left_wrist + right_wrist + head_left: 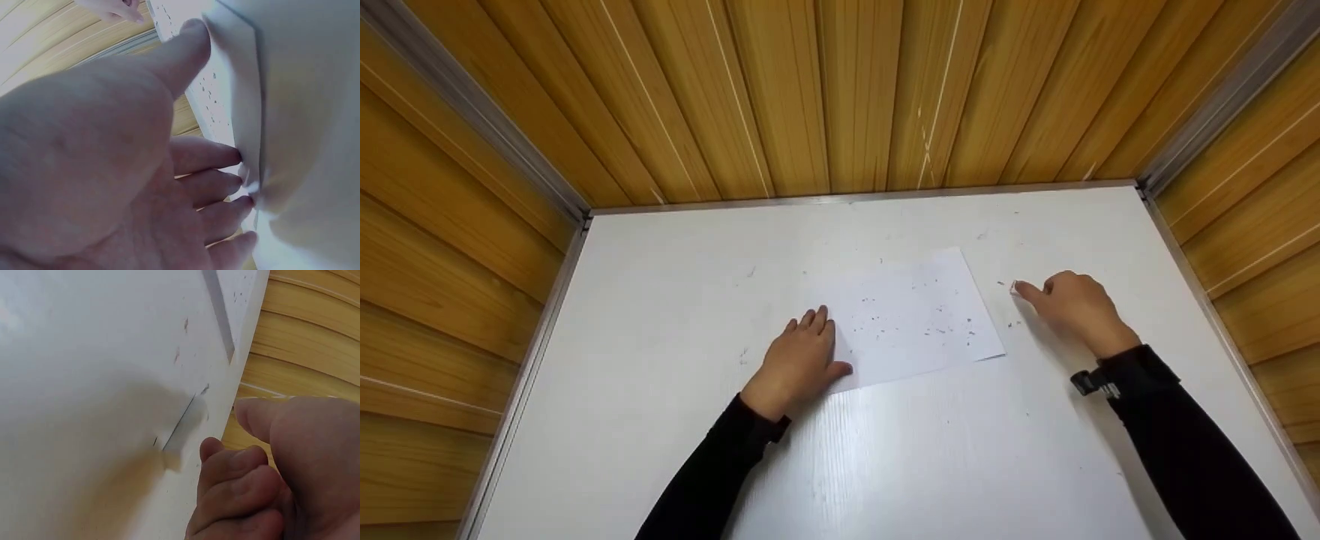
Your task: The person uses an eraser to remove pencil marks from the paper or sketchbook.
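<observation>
A white sheet of paper (pixel 911 311) lies on the table, scattered with small dark crumbs. Its near right corner lifts slightly off the surface. My left hand (pixel 799 360) rests on the paper's left end, fingers extended and thumb spread; the left wrist view shows the fingertips (pixel 247 205) at the sheet's edge. To the right of the paper is my right hand (pixel 1076 307), its fingers loosely bent and its thumb apart from them. A small pale block (pixel 183 424), like an eraser, lies on the table beside those fingertips, with a gap visible in the right wrist view.
More dark crumbs (pixel 1014 325) and smudges (pixel 750 271) dot the white tabletop (pixel 660 315). Wood-look panels (pixel 855 97) rise behind the table and on both sides, with metal framing (pixel 870 196) along the edges.
</observation>
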`<control>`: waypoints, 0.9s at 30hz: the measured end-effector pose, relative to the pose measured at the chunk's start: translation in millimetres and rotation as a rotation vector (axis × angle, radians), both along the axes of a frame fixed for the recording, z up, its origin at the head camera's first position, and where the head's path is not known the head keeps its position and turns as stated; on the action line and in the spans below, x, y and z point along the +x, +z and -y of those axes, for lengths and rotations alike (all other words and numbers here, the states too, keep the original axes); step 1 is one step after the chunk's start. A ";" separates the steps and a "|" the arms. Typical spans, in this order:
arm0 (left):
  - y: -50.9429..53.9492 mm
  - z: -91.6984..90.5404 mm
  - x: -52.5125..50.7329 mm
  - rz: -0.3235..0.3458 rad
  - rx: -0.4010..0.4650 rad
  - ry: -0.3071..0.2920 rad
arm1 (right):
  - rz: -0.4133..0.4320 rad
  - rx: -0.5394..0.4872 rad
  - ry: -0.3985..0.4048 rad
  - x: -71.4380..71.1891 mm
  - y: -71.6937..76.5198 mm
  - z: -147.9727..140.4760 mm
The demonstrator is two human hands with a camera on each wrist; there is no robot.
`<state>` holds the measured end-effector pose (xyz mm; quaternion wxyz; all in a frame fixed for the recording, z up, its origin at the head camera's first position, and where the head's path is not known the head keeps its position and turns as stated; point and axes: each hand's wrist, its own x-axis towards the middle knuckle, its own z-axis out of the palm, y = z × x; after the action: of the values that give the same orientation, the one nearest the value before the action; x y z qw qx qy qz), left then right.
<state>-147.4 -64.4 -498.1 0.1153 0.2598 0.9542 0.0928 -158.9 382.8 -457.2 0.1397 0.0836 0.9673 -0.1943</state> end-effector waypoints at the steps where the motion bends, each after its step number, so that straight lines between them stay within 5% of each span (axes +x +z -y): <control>1: -1.1 0.8 -1.8 -0.017 0.012 0.002 | -0.012 -0.015 0.005 0.6 -0.1 4.8; 9: -5.7 3.4 -15.2 -0.168 0.175 0.023 | -0.036 -0.052 0.033 1.9 -3.8 40.8; 15: -7.3 5.9 -24.0 -0.138 0.330 0.018 | -0.056 -0.050 0.095 5.8 -9.7 59.5; 22: -8.3 11.9 -35.4 -0.116 0.549 0.104 | -0.104 -0.062 0.164 12.6 -13.9 76.3; 27: 4.0 12.1 -27.5 -0.262 0.529 0.089 | -0.208 -0.070 0.203 22.2 -9.8 93.4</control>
<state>-174.9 -76.5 -494.2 -0.0849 0.2485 0.9142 0.3087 -136.7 289.4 -467.0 0.0607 -0.0400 0.9727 -0.2205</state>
